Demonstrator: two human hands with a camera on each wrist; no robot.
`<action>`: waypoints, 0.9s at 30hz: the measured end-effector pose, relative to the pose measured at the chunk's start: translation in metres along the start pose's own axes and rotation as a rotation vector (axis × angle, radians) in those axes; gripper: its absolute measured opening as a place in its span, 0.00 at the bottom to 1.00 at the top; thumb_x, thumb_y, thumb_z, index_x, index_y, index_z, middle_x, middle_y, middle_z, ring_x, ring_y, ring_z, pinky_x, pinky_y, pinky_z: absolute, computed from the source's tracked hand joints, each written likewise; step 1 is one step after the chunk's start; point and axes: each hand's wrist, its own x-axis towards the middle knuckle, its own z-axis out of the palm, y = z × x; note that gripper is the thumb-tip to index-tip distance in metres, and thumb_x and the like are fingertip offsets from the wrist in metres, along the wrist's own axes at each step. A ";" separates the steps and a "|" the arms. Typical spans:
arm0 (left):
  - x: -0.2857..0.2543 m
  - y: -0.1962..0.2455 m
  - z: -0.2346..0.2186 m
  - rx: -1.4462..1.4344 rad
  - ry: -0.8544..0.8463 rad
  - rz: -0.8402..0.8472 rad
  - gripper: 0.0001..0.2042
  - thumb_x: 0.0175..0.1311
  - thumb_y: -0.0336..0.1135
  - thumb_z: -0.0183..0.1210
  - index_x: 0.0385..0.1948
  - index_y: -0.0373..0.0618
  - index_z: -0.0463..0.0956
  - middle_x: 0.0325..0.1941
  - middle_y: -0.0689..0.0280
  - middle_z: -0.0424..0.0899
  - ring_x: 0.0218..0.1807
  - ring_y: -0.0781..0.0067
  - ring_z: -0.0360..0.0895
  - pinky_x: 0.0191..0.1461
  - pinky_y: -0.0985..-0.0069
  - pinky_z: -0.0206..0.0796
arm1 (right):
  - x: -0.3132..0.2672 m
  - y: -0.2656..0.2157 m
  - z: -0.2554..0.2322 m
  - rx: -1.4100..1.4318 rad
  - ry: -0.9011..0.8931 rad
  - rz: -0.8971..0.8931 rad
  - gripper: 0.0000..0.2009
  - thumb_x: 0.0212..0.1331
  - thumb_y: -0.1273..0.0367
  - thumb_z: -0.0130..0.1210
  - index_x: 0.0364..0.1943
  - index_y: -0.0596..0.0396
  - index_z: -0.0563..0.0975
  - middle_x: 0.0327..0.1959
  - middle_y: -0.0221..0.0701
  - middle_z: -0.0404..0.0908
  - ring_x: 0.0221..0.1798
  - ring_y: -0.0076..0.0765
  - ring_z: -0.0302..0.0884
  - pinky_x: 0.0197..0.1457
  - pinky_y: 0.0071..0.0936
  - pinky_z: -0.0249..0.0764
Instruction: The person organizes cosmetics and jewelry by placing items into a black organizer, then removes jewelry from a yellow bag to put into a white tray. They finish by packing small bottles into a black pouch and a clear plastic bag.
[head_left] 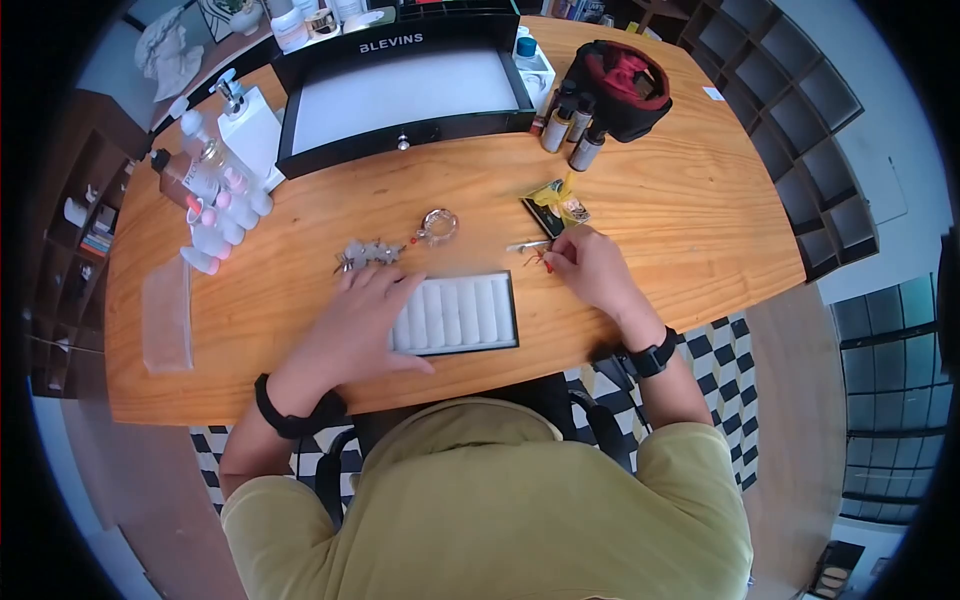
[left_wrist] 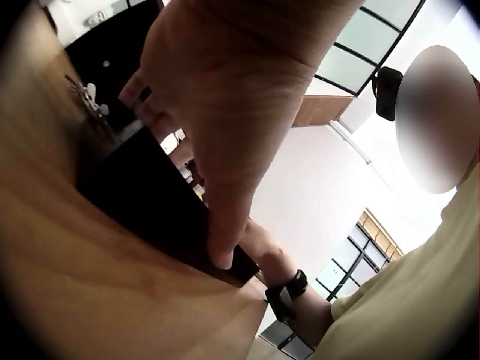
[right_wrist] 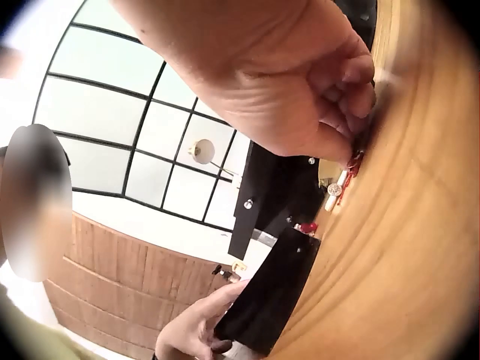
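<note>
My left hand (head_left: pixel 350 325) lies with spread fingers over the left end of a black-edged jewelry tray (head_left: pixel 470 312) with pale padded rows. In the left wrist view that hand (left_wrist: pixel 225 97) stands beside the tray's dark side (left_wrist: pixel 150 199), thumb near its edge. My right hand (head_left: pixel 597 272), right of the tray, pinches a small red piece of jewelry (head_left: pixel 547 265) at the tabletop. The right wrist view shows the curled fingers of this hand (right_wrist: pixel 300 90) at red strands (right_wrist: pixel 354 163), beside a pale piece with a round ornament (right_wrist: pixel 334 190).
Clear-grey jewelry (head_left: pixel 368 252) and a round bracelet (head_left: pixel 438 226) lie behind the tray. A dark packet with yellow ribbon (head_left: pixel 556 207) is behind my right hand. Farther back stand an open black drawer (head_left: pixel 405 140), dark bottles (head_left: pixel 587 150) and a red-black bag (head_left: pixel 622 90); pump bottles (head_left: pixel 250 130) stand left.
</note>
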 end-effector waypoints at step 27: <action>0.076 -0.009 -0.029 -0.419 0.169 -0.017 0.05 0.54 0.29 0.60 0.31 0.41 0.76 0.26 0.60 0.79 0.26 0.67 0.75 0.32 0.75 0.67 | -0.063 -0.079 0.027 0.121 0.158 -0.175 0.07 0.52 0.70 0.58 0.24 0.60 0.76 0.25 0.45 0.78 0.25 0.54 0.77 0.30 0.41 0.76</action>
